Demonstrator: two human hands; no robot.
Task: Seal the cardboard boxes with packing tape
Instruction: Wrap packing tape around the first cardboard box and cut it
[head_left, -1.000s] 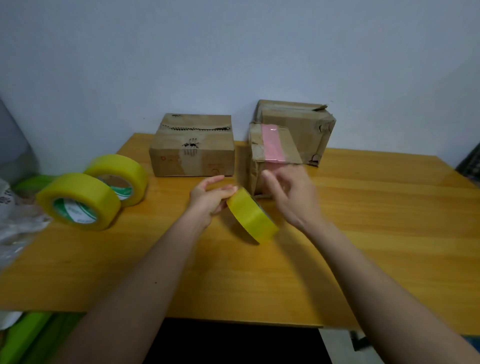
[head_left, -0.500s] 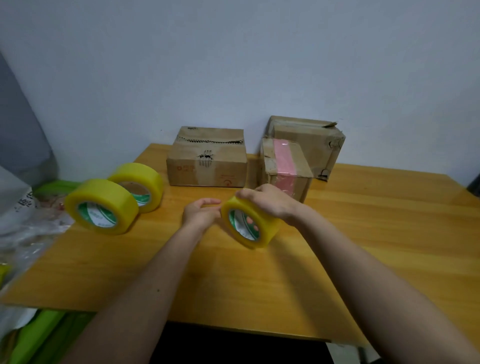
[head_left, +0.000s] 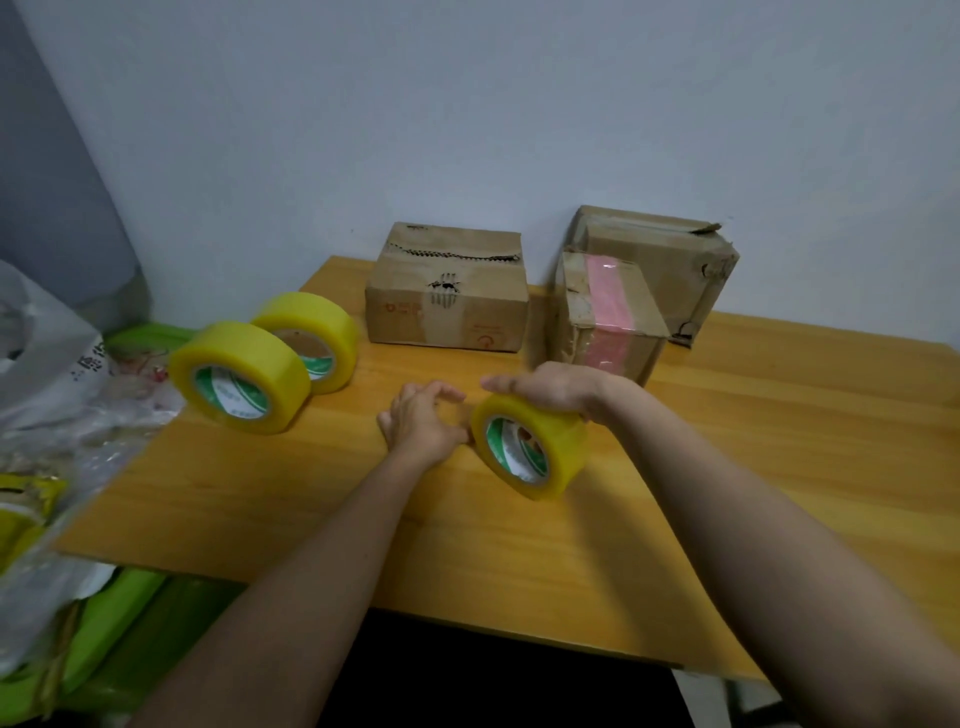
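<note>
My tape (head_left: 535, 447) is yellow with a green-and-white core, like the two rolls (head_left: 244, 376) beside it. The boxes (head_left: 447, 296) are brown, one striped pink (head_left: 608, 296). The bench (head_left: 467, 530) is orange wood.

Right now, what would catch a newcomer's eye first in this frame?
The yellow tape roll at table centre, right hand holding it from above while the left hand picks at its edge. Two bigger yellow rolls stand on edge at left. Three worn cardboard boxes line the wall, one with pink tape.
</note>
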